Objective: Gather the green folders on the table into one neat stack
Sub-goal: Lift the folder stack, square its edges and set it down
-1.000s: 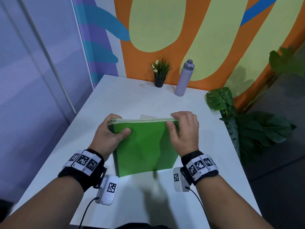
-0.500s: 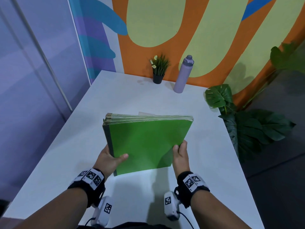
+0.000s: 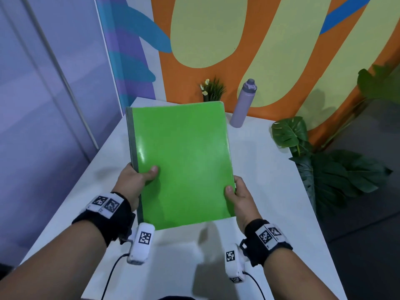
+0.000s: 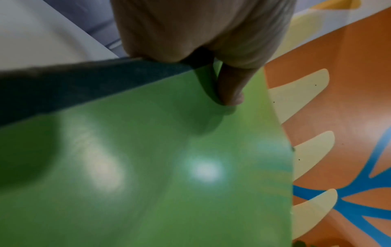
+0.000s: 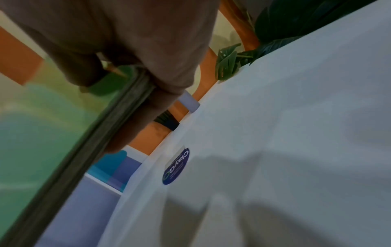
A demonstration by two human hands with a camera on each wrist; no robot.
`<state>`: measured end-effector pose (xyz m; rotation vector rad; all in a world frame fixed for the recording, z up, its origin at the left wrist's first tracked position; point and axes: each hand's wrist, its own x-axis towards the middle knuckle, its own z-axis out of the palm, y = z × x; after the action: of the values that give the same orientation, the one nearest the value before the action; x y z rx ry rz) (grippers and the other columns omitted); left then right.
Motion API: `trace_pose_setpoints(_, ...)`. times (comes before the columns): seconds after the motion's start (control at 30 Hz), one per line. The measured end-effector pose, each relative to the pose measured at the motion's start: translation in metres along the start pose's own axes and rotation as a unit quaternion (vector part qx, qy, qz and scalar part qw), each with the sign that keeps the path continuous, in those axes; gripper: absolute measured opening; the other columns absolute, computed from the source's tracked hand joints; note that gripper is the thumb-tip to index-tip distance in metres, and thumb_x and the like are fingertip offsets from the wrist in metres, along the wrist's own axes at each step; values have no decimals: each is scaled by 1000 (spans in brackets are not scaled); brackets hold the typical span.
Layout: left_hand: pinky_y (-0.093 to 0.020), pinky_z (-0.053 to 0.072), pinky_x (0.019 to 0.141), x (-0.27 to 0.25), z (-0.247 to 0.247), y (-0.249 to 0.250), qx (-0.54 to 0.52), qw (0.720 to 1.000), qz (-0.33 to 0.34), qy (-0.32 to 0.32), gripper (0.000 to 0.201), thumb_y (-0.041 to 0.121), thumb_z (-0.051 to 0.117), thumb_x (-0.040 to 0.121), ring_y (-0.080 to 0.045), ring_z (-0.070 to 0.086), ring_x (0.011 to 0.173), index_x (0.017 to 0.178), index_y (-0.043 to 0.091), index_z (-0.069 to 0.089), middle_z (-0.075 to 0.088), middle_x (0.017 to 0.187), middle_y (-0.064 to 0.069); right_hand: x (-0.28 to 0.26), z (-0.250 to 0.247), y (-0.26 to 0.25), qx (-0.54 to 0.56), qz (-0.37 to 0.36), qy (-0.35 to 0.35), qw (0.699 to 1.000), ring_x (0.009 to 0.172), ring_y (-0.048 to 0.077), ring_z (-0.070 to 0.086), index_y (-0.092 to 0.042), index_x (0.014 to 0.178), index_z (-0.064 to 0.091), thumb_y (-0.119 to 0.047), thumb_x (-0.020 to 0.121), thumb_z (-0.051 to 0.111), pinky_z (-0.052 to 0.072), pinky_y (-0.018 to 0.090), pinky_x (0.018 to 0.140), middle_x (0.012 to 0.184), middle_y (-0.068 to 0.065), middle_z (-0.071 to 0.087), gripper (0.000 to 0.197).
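Above the counter (image 3: 281, 191) the folders (image 3: 181, 161), gathered into 1 glossy bundle, are standing nearly upright, looking slippery, bendy and fairly heavy. The left hand (image 3: 135, 182) is pinching the spine edge; the right hand (image 3: 239, 197) is clamping the loose edges, best squeezed low.

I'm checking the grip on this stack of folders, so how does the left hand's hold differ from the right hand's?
The left hand grips the green folders at the dark spine edge, higher up; the right hand grips the open page edge, nearer the bottom corner. The left thumb lies farther across the cover; the right thumb stays by the edge. Both pinch the stack, thumb on top, holding it tilted above the table.
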<state>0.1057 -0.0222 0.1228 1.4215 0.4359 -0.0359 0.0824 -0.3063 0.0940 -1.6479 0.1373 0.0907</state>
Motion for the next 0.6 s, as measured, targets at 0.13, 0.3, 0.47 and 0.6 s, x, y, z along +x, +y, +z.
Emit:
trace_pose_setpoints(0.13, -55, 43, 104, 5, -9, 2, 4, 997, -57, -55, 98, 69, 75, 57, -31, 54, 127, 135, 16, 49, 60, 136, -11, 7, 6, -6, 86, 65, 29, 994, 95, 32, 66, -18, 101, 66, -5, 93, 49, 48, 59, 93, 104, 11, 72, 22)
trace_pose_setpoints(0.3, -42, 53, 84, -10, -8, -3, -122, 981, -117, -92, 61, 61, 53, 78, -25, 69, 105, 123, 20, 65, 70, 121, -7, 20, 20, -15, 127, 89, 83, 984, 81, 29, 66, -19, 97, 63, -11, 97, 45, 54, 40, 67, 101, 12, 70, 20)
trace_pose_setpoints(0.47, -38, 61, 70, -17, 9, -24, -250, 963, -91, -54, 43, 22, 53, 94, -28, 70, 97, 135, 12, 49, 60, 133, -13, 33, 42, -27, 157, 93, 117, 976, 78, 29, 65, -23, 92, 61, -15, 98, 45, 54, 41, 65, 92, 3, 70, 19)
trace_pose_setpoints(0.6, -40, 62, 66, -13, 13, -33, -252, 966, -43, 26, 44, 2, 57, 92, -29, 74, 86, 133, 13, 47, 68, 120, -13, 33, 61, -21, 122, 79, 85, 986, 91, 34, 66, -22, 103, 59, -19, 98, 43, 55, 46, 70, 105, 6, 69, 17)
